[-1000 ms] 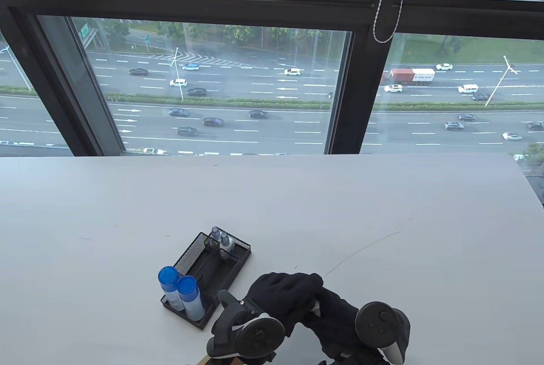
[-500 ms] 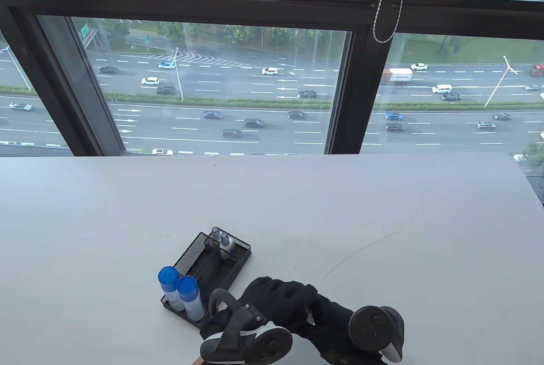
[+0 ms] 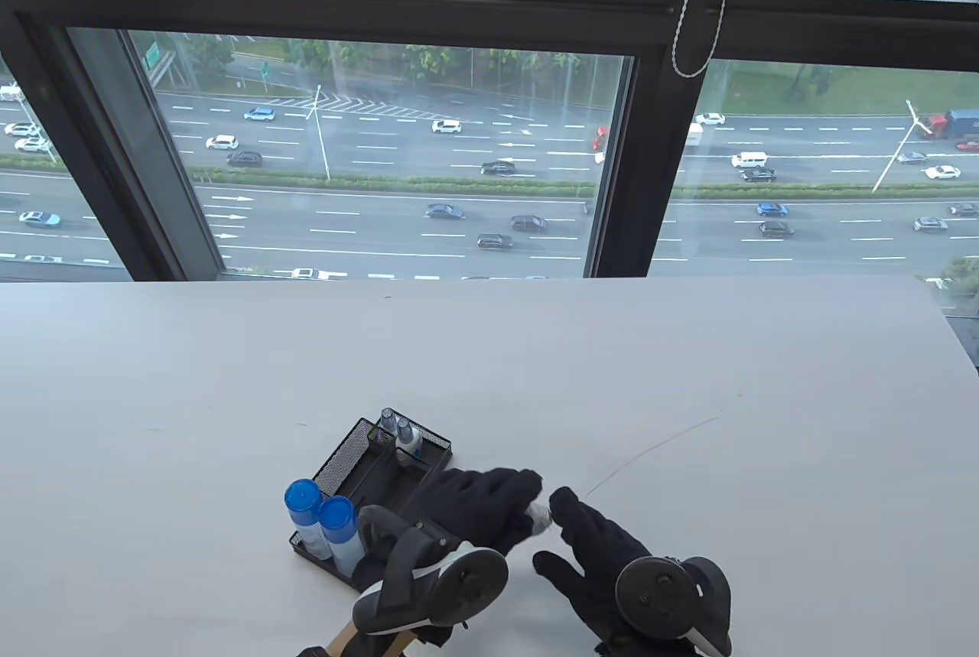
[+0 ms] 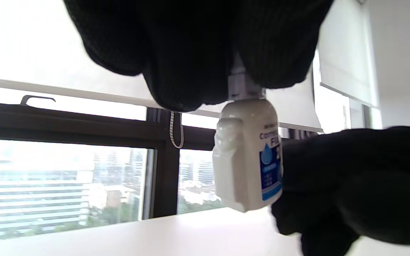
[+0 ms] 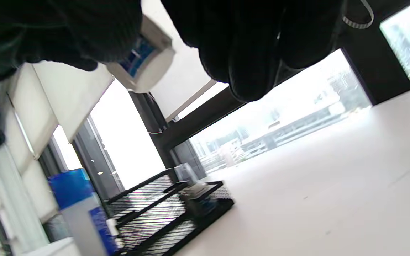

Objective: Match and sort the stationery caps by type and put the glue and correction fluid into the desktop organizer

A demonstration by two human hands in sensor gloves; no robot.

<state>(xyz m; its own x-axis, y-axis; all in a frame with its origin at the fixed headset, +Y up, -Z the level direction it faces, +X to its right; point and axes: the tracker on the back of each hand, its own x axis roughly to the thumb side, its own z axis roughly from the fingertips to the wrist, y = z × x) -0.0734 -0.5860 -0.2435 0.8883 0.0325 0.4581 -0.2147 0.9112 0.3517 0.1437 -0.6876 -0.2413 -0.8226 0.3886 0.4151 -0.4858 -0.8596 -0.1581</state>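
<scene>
organizer (image 3: 365, 475) left, table (image 3: 688, 366) right — open

Your left hand (image 3: 478, 508) low over table (image 3: 688, 382), fingers (image 4: 187, 71) curled, pinching top of correction fluid bottle (image 4: 249, 156), which hangs below glove. Your right hand (image 3: 604, 542) just beside it, apart, fingers loosely spread, holding nothing. Tracker strapped on back of each hand. Both wrists enter from bottom edge of table view.

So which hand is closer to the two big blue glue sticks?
Left. The left hand is just beside the glue sticks, holding a correction fluid bottle; the right hand is farther off.
</scene>
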